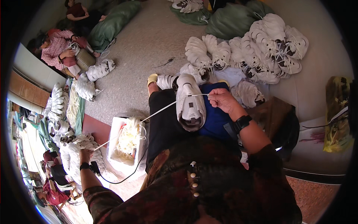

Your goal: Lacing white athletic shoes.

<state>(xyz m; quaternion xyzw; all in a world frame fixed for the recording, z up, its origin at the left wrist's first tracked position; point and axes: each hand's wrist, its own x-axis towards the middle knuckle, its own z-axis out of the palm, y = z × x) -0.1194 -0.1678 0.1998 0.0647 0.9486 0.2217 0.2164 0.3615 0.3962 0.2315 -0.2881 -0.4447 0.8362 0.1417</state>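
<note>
At 8 o'clock, the left hand (86,154) is too small to show how its fingers lie; between 2 and 3, the right hand (222,100) hides part of the white lace (164,108). Toward 12, the top edge crops white shoes (188,5).

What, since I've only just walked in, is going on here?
A person pulls a white lace taut between both hands: the left hand far out left, the right hand just right of a white shoe on their lap. The lace crosses the shoe; whether it is threaded is unclear. A white box of loose laces stands left; more white shoes are piled ahead, right.
</note>
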